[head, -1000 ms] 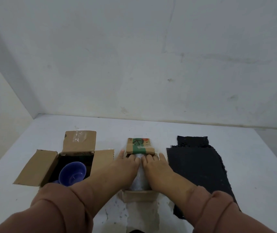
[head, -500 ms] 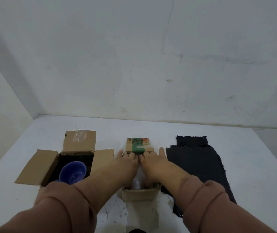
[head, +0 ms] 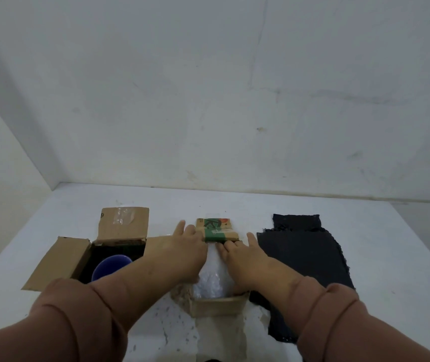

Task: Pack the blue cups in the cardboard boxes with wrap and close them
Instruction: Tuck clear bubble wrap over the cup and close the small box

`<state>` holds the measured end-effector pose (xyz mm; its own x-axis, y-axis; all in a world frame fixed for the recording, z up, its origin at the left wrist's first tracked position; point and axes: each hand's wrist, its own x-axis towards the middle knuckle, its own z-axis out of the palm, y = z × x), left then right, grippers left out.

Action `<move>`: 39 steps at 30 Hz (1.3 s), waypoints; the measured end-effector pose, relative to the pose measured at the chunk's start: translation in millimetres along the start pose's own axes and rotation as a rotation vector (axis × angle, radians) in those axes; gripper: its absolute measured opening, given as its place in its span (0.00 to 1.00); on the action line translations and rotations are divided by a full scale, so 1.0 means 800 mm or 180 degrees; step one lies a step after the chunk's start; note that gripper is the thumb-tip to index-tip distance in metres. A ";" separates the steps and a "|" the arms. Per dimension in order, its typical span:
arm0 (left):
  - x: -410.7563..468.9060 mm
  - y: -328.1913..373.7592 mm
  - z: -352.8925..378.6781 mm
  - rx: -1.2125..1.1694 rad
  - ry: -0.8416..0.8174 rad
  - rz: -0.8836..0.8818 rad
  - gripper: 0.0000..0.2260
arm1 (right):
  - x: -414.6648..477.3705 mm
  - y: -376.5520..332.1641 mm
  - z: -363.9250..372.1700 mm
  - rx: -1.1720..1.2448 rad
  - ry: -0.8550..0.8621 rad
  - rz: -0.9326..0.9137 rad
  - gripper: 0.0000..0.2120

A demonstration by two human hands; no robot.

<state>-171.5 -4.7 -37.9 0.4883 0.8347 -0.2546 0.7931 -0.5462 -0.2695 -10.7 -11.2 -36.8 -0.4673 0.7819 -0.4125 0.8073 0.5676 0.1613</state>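
Observation:
A small cardboard box (head: 219,305) stands in the middle of the table with a whitish wrapped bundle (head: 212,279) filling it. My left hand (head: 182,254) and my right hand (head: 242,257) lie flat over the box on either side of the bundle, fingertips at the base of the far flap (head: 216,229), which bears a green print. To the left, a larger cardboard box (head: 88,248) stands with its flaps spread, and a blue cup (head: 111,265) sits inside it, partly hidden by my left forearm.
A dark blue cloth (head: 305,259) lies flat on the white table (head: 234,205) right of the middle box. A pale wrap sheet (head: 219,338) lies under the box toward the near edge. A white wall stands behind.
Both hands slid forward over the wrapped bundle to the far flap, then spread slightly apart, so more of the bundle shows between them.

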 end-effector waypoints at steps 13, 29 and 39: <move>-0.009 0.027 0.002 -0.0053 -0.0300 -0.0234 0.20 | 0.001 0.006 -0.030 0.0641 -0.0684 0.0098 0.45; 0.001 0.028 0.031 -0.0209 -0.0205 -0.0359 0.47 | 0.022 -0.025 -0.032 0.0213 -0.0563 0.0067 0.29; 0.003 0.017 0.041 -0.0446 -0.0072 -0.0299 0.47 | 0.009 -0.015 -0.030 0.0472 -0.0552 0.0159 0.47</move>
<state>-171.6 -12.8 -72.6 0.4025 0.8790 -0.2557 0.8787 -0.4493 -0.1612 -32.0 -6.3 -20.3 -0.3668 0.7449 -0.5573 0.8781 0.4751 0.0571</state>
